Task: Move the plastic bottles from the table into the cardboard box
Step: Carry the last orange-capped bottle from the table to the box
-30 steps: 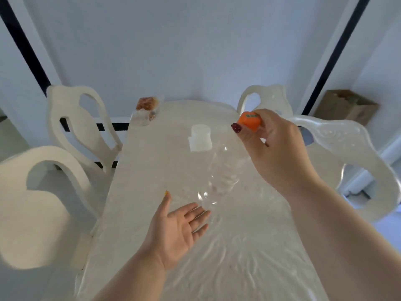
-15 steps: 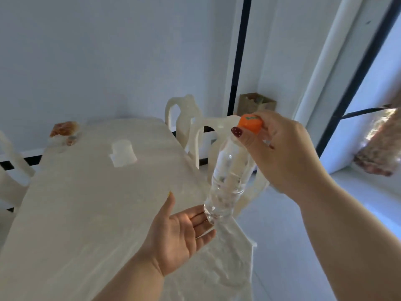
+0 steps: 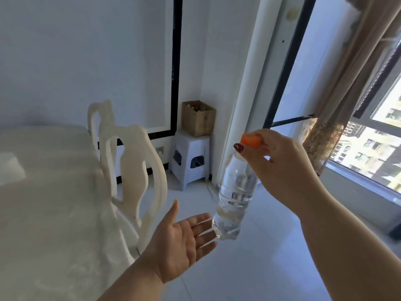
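Observation:
A clear plastic bottle (image 3: 235,194) with an orange cap hangs upright in the air, off the table's right side. My right hand (image 3: 280,168) grips it by the cap and neck. My left hand (image 3: 182,240) is open, palm up, fingers spread just beside and below the bottle's base. A brown cardboard box (image 3: 198,118) stands on a white plastic stool (image 3: 189,157) in the far corner of the room; some things show inside it. The white table (image 3: 43,203) lies at the left.
Two white carved chairs (image 3: 130,170) stand along the table's right side, between the table and the stool. A white block (image 3: 9,168) rests on the table. A window with a brown curtain (image 3: 338,105) fills the right. Pale tiled floor stretches toward the stool.
The view has swung right, away from the table toward the corner with the box. The bottle, held by its cap, has travelled off the table with both hands keeping their pose.

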A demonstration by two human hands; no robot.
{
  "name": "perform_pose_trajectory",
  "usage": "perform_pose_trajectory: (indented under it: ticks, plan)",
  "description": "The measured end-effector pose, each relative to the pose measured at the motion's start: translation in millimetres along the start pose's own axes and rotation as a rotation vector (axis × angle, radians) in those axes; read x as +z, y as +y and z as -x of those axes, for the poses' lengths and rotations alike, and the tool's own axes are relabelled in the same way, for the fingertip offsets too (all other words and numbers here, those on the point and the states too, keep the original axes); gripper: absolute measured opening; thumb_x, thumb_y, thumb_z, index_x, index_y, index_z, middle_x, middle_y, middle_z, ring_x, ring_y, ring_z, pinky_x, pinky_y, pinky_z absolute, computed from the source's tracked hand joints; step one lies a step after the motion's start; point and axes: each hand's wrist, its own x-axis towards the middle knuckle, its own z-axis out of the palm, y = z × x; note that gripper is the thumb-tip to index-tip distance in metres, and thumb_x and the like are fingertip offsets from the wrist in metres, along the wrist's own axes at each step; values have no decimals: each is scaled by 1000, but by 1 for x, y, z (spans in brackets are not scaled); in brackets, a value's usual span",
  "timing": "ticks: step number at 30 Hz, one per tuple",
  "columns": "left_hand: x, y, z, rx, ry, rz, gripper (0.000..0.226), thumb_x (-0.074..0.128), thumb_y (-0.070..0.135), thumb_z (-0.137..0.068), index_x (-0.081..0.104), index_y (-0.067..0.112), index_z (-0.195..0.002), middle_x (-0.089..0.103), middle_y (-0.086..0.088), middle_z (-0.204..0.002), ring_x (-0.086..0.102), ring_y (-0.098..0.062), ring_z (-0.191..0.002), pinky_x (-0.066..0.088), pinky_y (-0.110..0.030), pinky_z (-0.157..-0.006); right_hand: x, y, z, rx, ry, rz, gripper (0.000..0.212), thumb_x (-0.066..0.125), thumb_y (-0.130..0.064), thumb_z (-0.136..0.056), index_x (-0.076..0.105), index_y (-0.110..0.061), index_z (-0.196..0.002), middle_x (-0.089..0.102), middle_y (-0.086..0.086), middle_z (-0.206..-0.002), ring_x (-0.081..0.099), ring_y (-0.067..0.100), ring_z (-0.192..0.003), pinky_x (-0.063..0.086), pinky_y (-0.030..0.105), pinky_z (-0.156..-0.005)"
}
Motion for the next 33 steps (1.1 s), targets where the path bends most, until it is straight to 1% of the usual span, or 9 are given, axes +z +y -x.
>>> perform_pose_trajectory:
  ticks: [4, 10, 15, 18, 21, 23, 26, 30, 33]
  plan:
    - [25, 14, -70, 0, 15, -48, 93, 43, 72, -75, 52, 8, -140, 61, -18, -139, 52, -37, -133, 29, -54, -118, -15, 66, -41, 36, 55, 6, 32, 62, -45, -86, 70, -21, -104, 74, -9, -91, 68, 5, -88, 44, 13, -66]
    - [40, 52, -200, 3, 32, -30, 83, 30, 71, -90, 57, 7, -136, 65, -17, -134, 55, -32, -129, 30, -53, -117, -8, 150, -134, 27, 68, 15, 33, 62, -45, -86, 69, -19, -105, 74, -9, -93, 69, 6, -90, 48, 15, -70]
    - [58, 104, -317, 11, 92, -39, 79, 31, 68, -93, 59, 7, -132, 65, -13, -133, 56, -30, -126, 34, -49, -115, 5, 212, -241, 37, 76, -24, 32, 62, -46, -84, 69, -22, -104, 73, -14, -91, 66, -2, -90, 46, 6, -69]
    - [65, 145, -377, 45, 100, -58, 75, 32, 66, -93, 60, 7, -131, 66, -11, -131, 57, -27, -123, 33, -49, -116, 18, 246, -309, 37, 79, -29, 29, 62, -45, -86, 67, -23, -105, 70, -14, -89, 62, -5, -85, 44, 12, -68]
    - [63, 181, -427, 74, 127, -65, 75, 35, 66, -92, 60, 8, -132, 69, -10, -130, 59, -26, -125, 34, -48, -115, 36, 277, -371, 24, 85, -50, 31, 62, -45, -87, 67, -22, -109, 69, -12, -89, 63, 1, -84, 46, 17, -69]
    - [58, 207, -466, 108, 148, -69, 76, 42, 66, -85, 61, 8, -130, 71, -10, -127, 60, -27, -125, 36, -48, -114, 52, 302, -417, 10, 85, -57, 33, 62, -43, -87, 67, -22, -111, 68, -12, -91, 63, 3, -87, 46, 15, -71]
    - [52, 250, -527, 170, 197, -72, 81, 47, 65, -74, 60, 7, -129, 67, -13, -131, 58, -28, -127, 35, -47, -114, 81, 339, -489, -22, 69, -97, 27, 63, -41, -88, 67, -23, -108, 67, -17, -86, 61, -4, -82, 44, 14, -67]
    - [44, 310, -605, 250, 228, -6, 75, 38, 62, -92, 56, 4, -135, 64, -15, -135, 56, -30, -128, 31, -51, -117, 115, 379, -584, -81, 7, -161, 21, 63, -43, -88, 66, -29, -103, 67, -21, -88, 61, -9, -88, 45, 11, -68]
    - [41, 360, -659, 303, 236, 23, 77, 37, 64, -93, 56, 4, -136, 62, -16, -137, 54, -31, -130, 28, -52, -119, 138, 400, -660, -124, -10, -183, 25, 63, -45, -87, 67, -25, -102, 68, -18, -90, 64, -1, -90, 51, 21, -74]
